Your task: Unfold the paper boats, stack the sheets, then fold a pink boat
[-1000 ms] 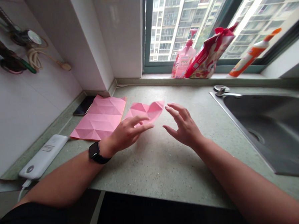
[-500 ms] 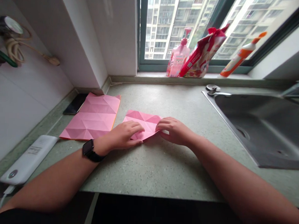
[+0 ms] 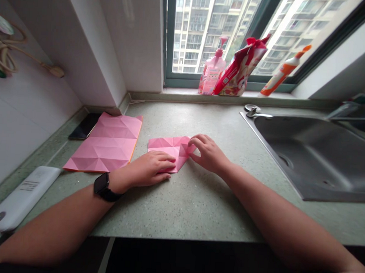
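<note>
Folded pink origami paper (image 3: pixel 165 145) flat on speckled green surface (image 3: pixel 193 210), mid-frame. Left hand (image 3: pixel 147 169) open, lying flat across paper's lower left. Right hand (image 3: pixel 207 154) loosely curled, not gripping, fingertips (image 3: pixel 192 142) at paper's right corner. Creased pink sheet (image 3: pixel 104 144) just left; steel sink (image 3: pixel 309 159) at right.

Power bank (image 3: pixel 21 198), phone (image 3: pixel 84 126), steel sink (image 3: pixel 309 159), pink pump bottle (image 3: pixel 212 69).

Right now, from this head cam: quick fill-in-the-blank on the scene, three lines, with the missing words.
The folded paper under the left hand is ____.
The black smartwatch sits on the ____ wrist.
The steel sink lies to the ____ of the right hand.

Missing words: pink; left; right.
</note>
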`<state>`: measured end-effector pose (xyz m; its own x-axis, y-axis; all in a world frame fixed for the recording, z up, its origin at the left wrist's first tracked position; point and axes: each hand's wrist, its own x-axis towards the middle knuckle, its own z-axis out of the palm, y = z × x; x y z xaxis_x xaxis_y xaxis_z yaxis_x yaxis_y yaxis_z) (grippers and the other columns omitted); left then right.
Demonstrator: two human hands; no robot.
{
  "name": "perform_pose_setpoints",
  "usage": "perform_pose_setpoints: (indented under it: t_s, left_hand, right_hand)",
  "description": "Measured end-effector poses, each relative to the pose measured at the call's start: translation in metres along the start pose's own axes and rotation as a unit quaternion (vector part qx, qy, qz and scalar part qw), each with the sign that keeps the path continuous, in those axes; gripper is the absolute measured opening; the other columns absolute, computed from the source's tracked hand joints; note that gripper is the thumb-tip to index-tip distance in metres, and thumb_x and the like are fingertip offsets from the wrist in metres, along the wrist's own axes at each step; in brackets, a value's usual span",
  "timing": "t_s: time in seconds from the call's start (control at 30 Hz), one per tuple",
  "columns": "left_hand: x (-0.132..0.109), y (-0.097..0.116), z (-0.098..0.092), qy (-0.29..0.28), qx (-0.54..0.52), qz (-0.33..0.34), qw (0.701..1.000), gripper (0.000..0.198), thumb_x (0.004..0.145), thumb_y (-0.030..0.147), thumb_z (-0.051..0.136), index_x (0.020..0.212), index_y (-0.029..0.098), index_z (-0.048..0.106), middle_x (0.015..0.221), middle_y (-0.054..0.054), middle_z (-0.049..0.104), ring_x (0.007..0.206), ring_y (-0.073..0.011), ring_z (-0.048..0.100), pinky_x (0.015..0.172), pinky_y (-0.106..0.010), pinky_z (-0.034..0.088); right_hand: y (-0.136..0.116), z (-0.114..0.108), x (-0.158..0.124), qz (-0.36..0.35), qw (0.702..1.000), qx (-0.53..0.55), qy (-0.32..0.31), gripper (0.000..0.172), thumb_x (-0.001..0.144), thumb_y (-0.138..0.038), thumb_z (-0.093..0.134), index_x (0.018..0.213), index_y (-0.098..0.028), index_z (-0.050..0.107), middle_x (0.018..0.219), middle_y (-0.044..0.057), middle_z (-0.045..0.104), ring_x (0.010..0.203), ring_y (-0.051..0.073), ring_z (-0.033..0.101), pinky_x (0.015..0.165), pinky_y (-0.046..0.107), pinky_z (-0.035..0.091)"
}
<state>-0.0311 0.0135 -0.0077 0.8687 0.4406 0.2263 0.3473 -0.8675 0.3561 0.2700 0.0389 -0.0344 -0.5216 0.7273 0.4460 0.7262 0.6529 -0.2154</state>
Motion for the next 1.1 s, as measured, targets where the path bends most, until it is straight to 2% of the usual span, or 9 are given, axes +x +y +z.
perform_pose_setpoints:
  t_s: [0.1, 0.23, 0.37, 0.5, 0.67, 0.83, 0.97, 1.1]
  left_hand:
    - [0.001, 0.001, 0.0, 0.002, 0.011, -0.01, 1.0, 0.029, 0.104, 0.027, 0.069, 0.131, 0.021, 0.076, 0.141, -0.012, 0.075, 0.132, -0.0303, 0.069, 0.119, -0.051, 0.052]
    - [0.002, 0.003, 0.0, -0.004, 0.019, -0.029, 0.999, 0.03, 0.104, 0.026, 0.069, 0.133, 0.02, 0.074, 0.141, -0.013, 0.075, 0.132, -0.0312, 0.069, 0.119, -0.052, 0.052]
    - [-0.001, 0.002, 0.004, 0.007, 0.018, -0.064, 0.998, 0.043, 0.103, 0.031, 0.07, 0.144, 0.019, 0.066, 0.145, -0.015, 0.072, 0.135, -0.0336, 0.067, 0.119, -0.054, 0.053]
    - [-0.004, 0.0, 0.007, 0.038, 0.017, -0.08, 0.996, 0.055, 0.104, 0.03, 0.068, 0.157, 0.021, 0.055, 0.155, -0.017, 0.064, 0.144, -0.0339, 0.062, 0.12, -0.054, 0.053]
    - [-0.004, -0.001, 0.007, 0.031, 0.045, -0.032, 0.998, 0.042, 0.104, 0.033, 0.071, 0.145, 0.026, 0.069, 0.163, -0.015, 0.056, 0.15, -0.0354, 0.055, 0.123, -0.055, 0.049]
    - [-0.002, -0.001, 0.006, -0.009, 0.048, -0.007, 0.999, 0.038, 0.104, 0.037, 0.071, 0.139, 0.021, 0.074, 0.15, -0.016, 0.068, 0.141, -0.0345, 0.062, 0.122, -0.055, 0.05]
    - [-0.002, -0.001, 0.002, -0.015, 0.032, -0.004, 0.999, 0.036, 0.106, 0.036, 0.069, 0.139, 0.024, 0.075, 0.15, -0.016, 0.068, 0.141, -0.0343, 0.063, 0.121, -0.054, 0.051]
    - [-0.003, -0.003, 0.001, -0.017, 0.013, 0.009, 1.0, 0.034, 0.104, 0.037, 0.071, 0.136, 0.028, 0.078, 0.15, -0.014, 0.068, 0.141, -0.0353, 0.063, 0.12, -0.055, 0.052]
  right_hand:
    - [-0.004, -0.002, 0.0, -0.017, 1.0, -0.019, -0.01, 0.009, 0.096, -0.022, 0.076, 0.101, -0.028, 0.078, 0.124, 0.009, 0.074, 0.116, 0.03, 0.066, 0.104, 0.051, 0.056]
    - [-0.01, -0.005, -0.001, -0.03, 0.999, -0.038, 0.008, 0.01, 0.099, -0.025, 0.077, 0.102, -0.03, 0.085, 0.141, 0.011, 0.071, 0.129, 0.033, 0.062, 0.11, 0.054, 0.052]
    - [-0.014, -0.006, 0.0, -0.037, 0.998, -0.021, -0.05, 0.013, 0.101, -0.026, 0.074, 0.102, -0.031, 0.086, 0.117, 0.007, 0.08, 0.106, 0.026, 0.071, 0.097, 0.046, 0.056]
    - [-0.017, -0.006, 0.0, -0.043, 0.995, 0.007, -0.089, 0.016, 0.103, -0.027, 0.072, 0.109, -0.03, 0.086, 0.113, 0.005, 0.083, 0.099, 0.023, 0.074, 0.092, 0.04, 0.057]
    - [-0.019, -0.007, 0.001, -0.041, 0.994, 0.002, -0.099, 0.017, 0.103, -0.027, 0.072, 0.111, -0.029, 0.087, 0.115, 0.007, 0.083, 0.1, 0.023, 0.076, 0.092, 0.04, 0.058]
    - [-0.021, -0.009, 0.0, -0.056, 0.993, -0.002, -0.104, 0.018, 0.102, -0.027, 0.073, 0.111, -0.031, 0.088, 0.113, 0.006, 0.083, 0.099, 0.022, 0.075, 0.094, 0.041, 0.057]
    - [-0.027, -0.011, -0.002, -0.102, 0.986, 0.046, -0.122, 0.018, 0.102, -0.028, 0.073, 0.111, -0.033, 0.088, 0.114, 0.004, 0.082, 0.1, 0.021, 0.075, 0.096, 0.041, 0.058]
    - [-0.032, -0.011, -0.003, -0.113, 0.981, 0.086, -0.135, 0.017, 0.101, -0.028, 0.074, 0.108, -0.035, 0.088, 0.118, 0.003, 0.081, 0.101, 0.02, 0.074, 0.096, 0.039, 0.058]
